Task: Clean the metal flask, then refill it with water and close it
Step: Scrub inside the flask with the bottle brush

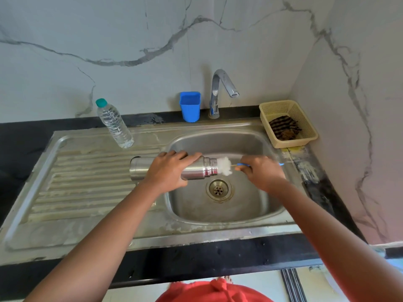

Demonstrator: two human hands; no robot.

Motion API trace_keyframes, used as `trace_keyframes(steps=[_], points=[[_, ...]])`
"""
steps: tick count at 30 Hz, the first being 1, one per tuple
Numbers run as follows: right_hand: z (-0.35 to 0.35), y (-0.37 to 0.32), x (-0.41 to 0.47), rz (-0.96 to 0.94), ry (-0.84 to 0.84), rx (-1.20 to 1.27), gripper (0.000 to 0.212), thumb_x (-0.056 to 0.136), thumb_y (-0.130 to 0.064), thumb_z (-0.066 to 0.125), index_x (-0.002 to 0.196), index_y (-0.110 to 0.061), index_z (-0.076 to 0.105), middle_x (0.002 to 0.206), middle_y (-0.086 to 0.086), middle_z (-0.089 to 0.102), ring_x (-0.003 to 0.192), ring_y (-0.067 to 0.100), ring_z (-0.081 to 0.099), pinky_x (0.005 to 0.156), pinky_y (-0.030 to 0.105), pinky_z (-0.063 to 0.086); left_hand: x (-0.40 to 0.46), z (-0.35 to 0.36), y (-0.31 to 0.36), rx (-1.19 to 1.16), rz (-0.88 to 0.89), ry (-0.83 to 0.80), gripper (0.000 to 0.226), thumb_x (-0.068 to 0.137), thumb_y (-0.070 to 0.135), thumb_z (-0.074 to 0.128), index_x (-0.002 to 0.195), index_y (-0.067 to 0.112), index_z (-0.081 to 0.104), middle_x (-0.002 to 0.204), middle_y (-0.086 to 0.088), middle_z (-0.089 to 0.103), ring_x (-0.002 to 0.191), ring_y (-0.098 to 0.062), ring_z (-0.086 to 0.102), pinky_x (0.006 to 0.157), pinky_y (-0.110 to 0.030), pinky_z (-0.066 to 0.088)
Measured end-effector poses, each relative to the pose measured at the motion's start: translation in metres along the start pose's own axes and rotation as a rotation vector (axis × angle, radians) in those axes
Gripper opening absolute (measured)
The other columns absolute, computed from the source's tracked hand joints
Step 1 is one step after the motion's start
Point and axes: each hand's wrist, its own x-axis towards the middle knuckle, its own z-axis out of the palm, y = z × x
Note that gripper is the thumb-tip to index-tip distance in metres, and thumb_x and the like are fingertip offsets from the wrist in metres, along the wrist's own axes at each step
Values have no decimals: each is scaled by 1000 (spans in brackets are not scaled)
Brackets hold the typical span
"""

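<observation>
The metal flask (196, 170) lies on its side over the left edge of the sink basin (218, 205), its open mouth pointing right. My left hand (169, 168) grips it round the middle. A bottle brush with white bristles (224, 165) sits at the flask's mouth, partly pushed in. My right hand (260, 171) holds the brush by its blue handle, whose tip (281, 164) pokes out past my fingers. The flask's cap is not in sight.
A clear plastic water bottle (114, 125) with a green cap stands on the draining board (87, 182). A blue cup (190, 106) and the chrome tap (220, 90) are behind the basin. A yellow basket (305, 127) holding a striped cloth sits at the right.
</observation>
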Motion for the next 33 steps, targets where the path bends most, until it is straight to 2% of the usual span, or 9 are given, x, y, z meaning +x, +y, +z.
trace_keyframes(steps=[6, 9, 14, 18, 21, 23, 26, 28, 33], points=[[9, -30, 5, -103, 0, -15, 25, 99, -37, 49, 101, -19, 66, 96, 2, 68, 96, 27, 62, 82, 33, 36, 8, -2, 16, -7, 34, 18, 89, 58, 33, 83, 140, 31, 50, 103, 1, 66, 86, -25, 65, 75, -38, 53], [-1, -13, 4, -56, -110, 28, 31, 100, -47, 45, 101, -23, 65, 95, 0, 67, 92, 24, 61, 76, 32, 42, 3, -1, 4, 5, 48, 68, 91, 52, 32, 85, 137, 30, 53, 100, 1, 67, 83, -25, 66, 72, -38, 54], [-15, 10, 4, -104, -247, 73, 39, 101, -52, 35, 93, -29, 65, 66, -13, 51, 70, 15, 55, 75, 35, 53, -6, -2, -23, 50, 32, 81, 92, 48, 31, 87, 134, 30, 57, 99, 2, 67, 80, -26, 65, 71, -37, 53], [-9, 30, 10, -458, 334, -100, 38, 101, -44, 43, 81, -20, 64, 69, -3, 61, 57, 23, 59, 44, 26, 38, -4, -5, -28, -42, 34, 81, 94, 50, 33, 85, 136, 34, 46, 102, 4, 67, 83, -25, 66, 71, -37, 55], [-21, 45, 21, -655, 482, -224, 29, 99, -33, 51, 79, -15, 64, 70, 1, 59, 58, 25, 56, 45, 31, 40, -2, -9, -31, -119, 30, 64, 93, 52, 33, 83, 136, 35, 45, 106, 5, 67, 85, -24, 66, 71, -36, 54], [-19, 42, 24, -622, 381, -217, 34, 100, -38, 45, 81, -18, 64, 68, -1, 59, 57, 23, 58, 47, 28, 40, -4, -9, -34, -124, 26, 50, 92, 52, 32, 84, 136, 34, 45, 107, 4, 67, 86, -25, 65, 71, -35, 53], [-11, 57, 22, -266, -198, 227, 49, 98, -58, 32, 79, -27, 64, 63, -3, 55, 57, 16, 55, 58, 27, 40, -13, -5, -50, -21, 48, 78, 94, 51, 30, 88, 134, 31, 45, 104, 0, 67, 82, -28, 65, 73, -39, 53], [-10, 66, 17, -170, -296, 387, 52, 94, -68, 32, 72, -29, 59, 58, -6, 50, 53, 12, 48, 59, 26, 36, -17, -5, -61, -14, 53, 109, 94, 51, 28, 89, 135, 30, 47, 104, -1, 68, 81, -29, 65, 73, -41, 53], [-10, 29, 10, -365, 316, 10, 44, 96, -51, 37, 71, -23, 59, 51, -8, 48, 46, 9, 35, 47, 19, 26, -7, -9, -48, -19, 73, 108, 93, 52, 29, 89, 135, 29, 48, 103, -1, 67, 81, -30, 64, 73, -41, 53]])
